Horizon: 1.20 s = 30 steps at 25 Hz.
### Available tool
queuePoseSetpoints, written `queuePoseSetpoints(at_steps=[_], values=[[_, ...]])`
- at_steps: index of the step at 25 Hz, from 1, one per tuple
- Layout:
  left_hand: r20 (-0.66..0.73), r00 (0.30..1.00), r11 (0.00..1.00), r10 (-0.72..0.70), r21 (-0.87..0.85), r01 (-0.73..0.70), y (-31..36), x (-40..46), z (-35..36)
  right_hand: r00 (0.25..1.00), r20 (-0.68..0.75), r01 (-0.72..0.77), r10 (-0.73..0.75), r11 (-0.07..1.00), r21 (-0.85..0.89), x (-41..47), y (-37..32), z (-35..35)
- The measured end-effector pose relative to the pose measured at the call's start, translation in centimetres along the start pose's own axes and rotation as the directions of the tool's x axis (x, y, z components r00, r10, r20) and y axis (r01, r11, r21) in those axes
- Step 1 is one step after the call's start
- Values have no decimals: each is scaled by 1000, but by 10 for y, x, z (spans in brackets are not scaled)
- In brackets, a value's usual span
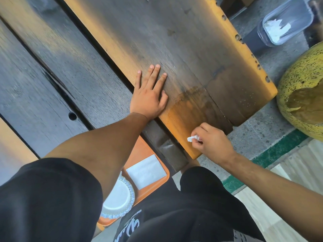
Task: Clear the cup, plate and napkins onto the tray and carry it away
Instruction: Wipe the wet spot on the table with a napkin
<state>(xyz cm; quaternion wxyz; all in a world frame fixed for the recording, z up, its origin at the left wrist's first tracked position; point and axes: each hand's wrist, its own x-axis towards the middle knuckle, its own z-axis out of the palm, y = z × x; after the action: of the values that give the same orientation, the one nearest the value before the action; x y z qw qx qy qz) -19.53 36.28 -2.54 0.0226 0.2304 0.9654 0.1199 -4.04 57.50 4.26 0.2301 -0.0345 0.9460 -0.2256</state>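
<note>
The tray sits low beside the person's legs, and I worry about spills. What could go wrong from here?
The tray is half hidden under the left arm, so a leg might knock it and tip the plate. The small napkin scrap pinched in the right hand could drop onto the floor.

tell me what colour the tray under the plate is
Orange. The tray shows in the head view, low in the frame, holding the white plate and a flat napkin.
</note>
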Motion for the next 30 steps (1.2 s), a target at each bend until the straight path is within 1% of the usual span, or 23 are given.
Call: queuePoseSetpoints(at_steps=[2,3,5,6,8,9,11,13,15,18,20,22,23,24,25,26,27,28,29,30], values=[[1,1000,1000,0,-6,0,0,0,0,988,-125,-76,85,994,79,21,3,-12],[1,1000,1000,1,-4,-1,0,0,0,965,-213,-128,153,983,130,36,7,-19],[3,1000,1000,0,-2,0,0,0,-1,885,-373,-214,278,955,203,75,13,-34],[5,1000,1000,-1,-2,1,0,0,-1,852,-416,-248,318,945,214,94,14,-40],[10,1000,1000,0,-1,0,0,0,-1,823,-434,-295,366,929,222,125,12,-45],[10,1000,1000,0,0,0,1,0,-1,826,-429,-293,366,929,227,134,7,-44],[11,1000,1000,1,3,-1,0,0,-1,874,-388,-222,292,951,213,135,-8,-36],[14,1000,1000,0,3,0,0,0,0,943,-304,-92,137,984,155,117,-24,-20],[17,1000,1000,4,1,-4,0,0,1,977,-214,36,-2,988,153,88,-31,-6],[12,1000,1000,4,8,-4,0,0,0,986,-87,156,-141,969,192,46,-21,8],[16,1000,1000,1,7,-1,-1,0,0,976,15,209,-215,962,177,25,-11,9],[17,1000,1000,-1,8,0,0,0,0,965,95,229,-245,962,150,15,-2,5],[18,1000,1000,-1,7,1,0,0,0,970,103,204,-219,969,142,16,1,2],[22,1000,1000,-1,5,1,0,0,0,983,65,159,-169,978,139,22,3,-3],[26,1000,1000,1,6,-1,-1,-1,0,995,-20,102,-101,984,145,33,4,-7],[32,999,1000,3,11,-4,-1,-1,0,991,-134,44,-22,986,163,50,5,-12],[36,999,1000,5,16,-6,-1,0,0,968,-245,-10,58,981,196,70,4,-17],[37,999,1000,7,18,-8,-1,0,0,938,-323,-53,129,971,233,89,1,-22],[38,999,1000,9,16,-10,-2,0,0,916,-358,-87,179,962,258,105,-3,-24],[40,999,1000,11,16,-12,-2,0,1,911,-364,-101,195,960,261,116,-8,-23]])
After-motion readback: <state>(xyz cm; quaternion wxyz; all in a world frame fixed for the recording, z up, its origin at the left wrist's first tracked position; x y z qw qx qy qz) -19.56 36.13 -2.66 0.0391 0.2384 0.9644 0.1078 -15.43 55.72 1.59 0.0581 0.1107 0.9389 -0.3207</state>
